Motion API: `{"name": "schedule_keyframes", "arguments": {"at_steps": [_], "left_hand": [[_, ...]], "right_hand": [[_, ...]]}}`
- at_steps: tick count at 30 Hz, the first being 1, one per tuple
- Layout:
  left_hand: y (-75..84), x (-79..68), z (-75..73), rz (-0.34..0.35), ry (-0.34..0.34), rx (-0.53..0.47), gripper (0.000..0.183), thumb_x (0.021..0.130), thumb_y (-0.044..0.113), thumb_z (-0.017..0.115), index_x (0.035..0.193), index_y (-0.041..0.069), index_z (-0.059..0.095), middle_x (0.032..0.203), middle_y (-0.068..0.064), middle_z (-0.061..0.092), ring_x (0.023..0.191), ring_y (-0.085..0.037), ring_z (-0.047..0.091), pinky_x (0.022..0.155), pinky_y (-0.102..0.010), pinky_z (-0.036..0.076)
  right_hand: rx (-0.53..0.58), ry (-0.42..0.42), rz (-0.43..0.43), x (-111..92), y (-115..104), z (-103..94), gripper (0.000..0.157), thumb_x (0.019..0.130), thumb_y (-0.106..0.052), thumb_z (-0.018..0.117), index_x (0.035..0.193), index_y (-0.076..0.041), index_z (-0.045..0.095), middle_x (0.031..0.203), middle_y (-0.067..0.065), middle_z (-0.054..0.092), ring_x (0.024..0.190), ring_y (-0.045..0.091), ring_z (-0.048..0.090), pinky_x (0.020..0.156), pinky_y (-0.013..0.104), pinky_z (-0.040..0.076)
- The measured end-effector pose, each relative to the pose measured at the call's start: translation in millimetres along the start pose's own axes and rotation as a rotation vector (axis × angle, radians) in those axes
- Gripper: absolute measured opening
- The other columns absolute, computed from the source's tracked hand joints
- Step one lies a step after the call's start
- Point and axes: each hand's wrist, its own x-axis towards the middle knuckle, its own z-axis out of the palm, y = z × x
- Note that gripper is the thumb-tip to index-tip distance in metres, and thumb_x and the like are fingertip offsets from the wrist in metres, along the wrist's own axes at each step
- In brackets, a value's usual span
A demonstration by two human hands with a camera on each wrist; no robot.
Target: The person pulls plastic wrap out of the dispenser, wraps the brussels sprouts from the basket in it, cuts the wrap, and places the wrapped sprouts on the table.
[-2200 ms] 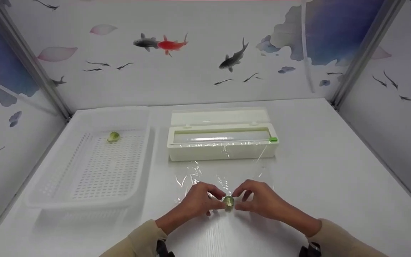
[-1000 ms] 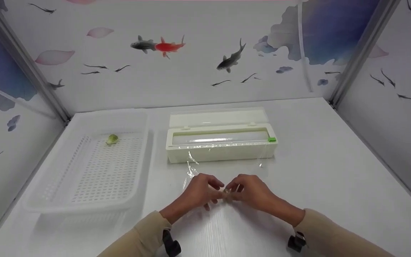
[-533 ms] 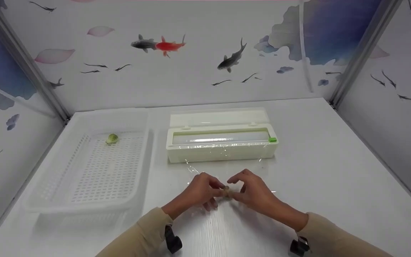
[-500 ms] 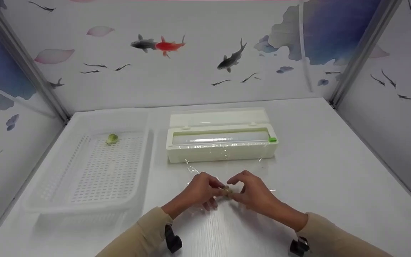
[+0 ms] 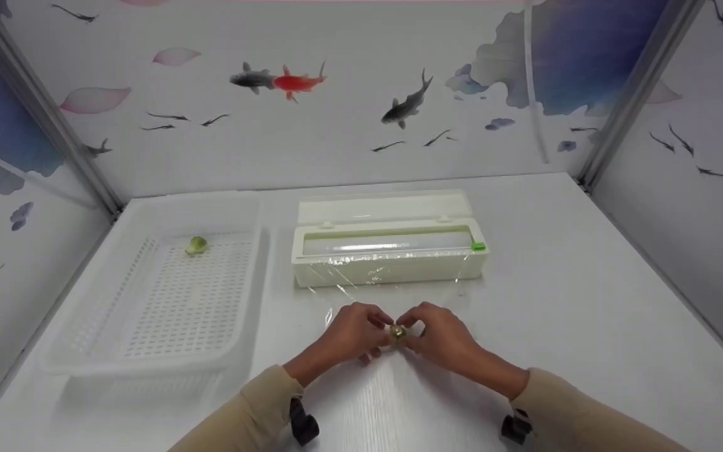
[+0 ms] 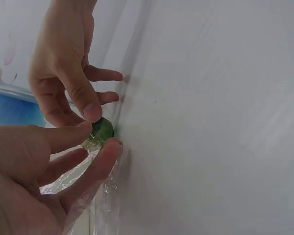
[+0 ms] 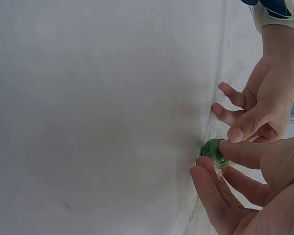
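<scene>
Between my two hands, low over the table's front middle, is a small green Brussels sprout [image 5: 398,332] with shiny cling film around it. My left hand [image 5: 352,334] pinches it from the left with thumb and fingers. From the right, my right hand [image 5: 442,338] pinches it too, thumb below and index finger above. Both wrist views show the sprout's green leaves [image 6: 104,130] between the fingertips. Clear cling film [image 5: 342,294] runs from the sprout back to the cream dispenser box [image 5: 388,271], whose lid stands up. Much of the film is hard to make out.
At the left stands a white perforated basket [image 5: 245,326] with another Brussels sprout [image 5: 196,245] in it. A green slider [image 5: 478,246] sits at the right end of the dispenser's front edge. Printed panels [image 5: 361,150] wall the white table at the back and sides.
Both hands and the sprout have moved slightly away from me, toward the dispenser, and the film span looks shorter. My right index finger, raised half a second ago, has come down to the sprout.
</scene>
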Motion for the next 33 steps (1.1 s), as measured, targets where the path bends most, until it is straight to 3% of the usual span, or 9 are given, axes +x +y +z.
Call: {"name": "schedule_keyframes", "arguments": {"at_steps": [2,7,10,14,19,23,27,33], "left_hand": [[-1.5,0.7,-0.5,0.017,0.002,0.032,0.024,0.085,0.004,0.076,0.108,0.002,0.073,0.103,-0.013,0.072,0.058,-0.016,0.069,0.048,-0.028,0.058],[-4.2,5.7,-3.2,0.048,-0.005,0.074,0.02,0.086,0.006,0.076,0.105,0.002,0.075,0.094,-0.01,0.075,0.055,-0.014,0.065,0.046,-0.026,0.056],[-6.3,8.8,-5.2,0.053,-0.017,0.069,0.019,0.086,0.008,0.077,0.105,0.002,0.076,0.088,-0.008,0.075,0.052,-0.012,0.063,0.045,-0.024,0.055],[-7.1,10.9,-6.6,0.059,-0.024,0.072,0.021,0.086,0.009,0.077,0.106,0.001,0.075,0.084,-0.006,0.074,0.05,-0.011,0.061,0.043,-0.023,0.053],[-6.5,12.7,-8.0,0.066,-0.012,0.077,0.023,0.084,0.008,0.079,0.105,0.002,0.074,0.085,-0.004,0.072,0.053,-0.013,0.066,0.044,-0.024,0.055],[-6.6,15.7,-8.8,0.07,-0.011,0.081,0.017,0.085,0.007,0.078,0.101,0.004,0.076,0.085,-0.005,0.074,0.053,-0.013,0.066,0.045,-0.024,0.055],[-6.5,19.5,-9.9,0.073,-0.012,0.093,0.012,0.086,0.007,0.077,0.098,0.005,0.078,0.084,-0.005,0.076,0.051,-0.011,0.064,0.043,-0.022,0.052],[-1.0,21.9,-11.3,0.062,-0.017,0.099,0.014,0.087,0.007,0.076,0.1,0.003,0.077,0.085,-0.007,0.075,0.053,-0.013,0.067,0.043,-0.022,0.054]], "right_hand": [[-0.002,0.005,-0.015,1.4,0.3,-0.2,0.02,0.081,-0.005,0.08,0.1,-0.008,0.077,0.099,0.006,0.07,0.076,0.013,0.064,0.061,0.023,0.053],[-0.014,0.014,0.001,5.3,0.0,0.0,0.027,0.078,-0.007,0.084,0.104,-0.007,0.076,0.105,0.008,0.069,0.097,0.024,0.068,0.083,0.037,0.059],[0.029,-0.021,0.041,7.6,0.0,-1.0,0.031,0.076,-0.005,0.086,0.104,-0.007,0.074,0.107,0.009,0.066,0.083,0.023,0.068,0.07,0.037,0.062],[0.078,-0.062,0.054,11.2,3.2,-2.4,0.026,0.077,-0.002,0.083,0.101,-0.007,0.074,0.102,0.01,0.065,0.056,0.015,0.06,0.044,0.027,0.053],[0.044,-0.05,0.027,15.2,6.4,-2.6,0.017,0.082,-0.004,0.079,0.097,-0.01,0.077,0.097,0.005,0.071,0.069,0.012,0.063,0.056,0.025,0.054],[0.052,-0.026,0.036,16.2,6.7,-3.2,0.02,0.082,-0.004,0.078,0.101,-0.009,0.077,0.101,0.008,0.071,0.074,0.016,0.066,0.064,0.03,0.058],[0.026,0.027,0.052,16.9,6.0,-2.8,0.028,0.077,-0.008,0.084,0.104,-0.008,0.076,0.107,0.007,0.069,0.096,0.021,0.065,0.086,0.038,0.057],[0.046,0.005,0.076,19.8,8.2,-3.1,0.017,0.08,-0.007,0.082,0.095,-0.01,0.077,0.1,0.008,0.07,0.072,0.014,0.063,0.06,0.026,0.054]]}}
